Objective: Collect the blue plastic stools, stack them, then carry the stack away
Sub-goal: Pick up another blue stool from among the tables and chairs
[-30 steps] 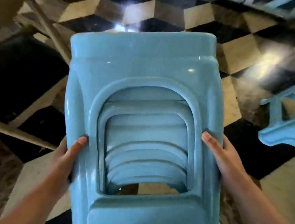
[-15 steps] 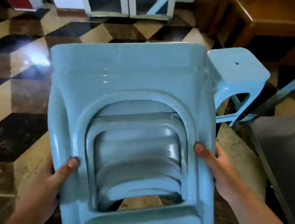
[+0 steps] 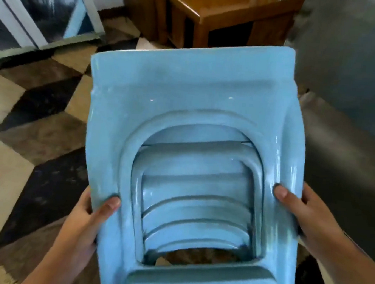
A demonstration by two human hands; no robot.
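A stack of several nested blue plastic stools [image 3: 186, 92] fills the middle of the head view, tipped so its seat end points away from me. Through the arched side opening the inner stools' rims show one inside another. My left hand [image 3: 86, 221] grips the stack's left leg, thumb on the front face. My right hand [image 3: 304, 213] grips the right leg, thumb pressed beside the arch. The stack is held up off the floor.
A wooden table [image 3: 225, 15] stands straight ahead beyond the stack. A grey surface [image 3: 346, 109] takes up the right side. Framed glass panels [image 3: 42, 9] lean at the back left. Checkered floor tiles [image 3: 25, 140] spread to the left.
The view has swung right: the lone blue stool seen half a second ago is out of sight, and the wooden table and grey surface are closer. Both hands keep their grip.
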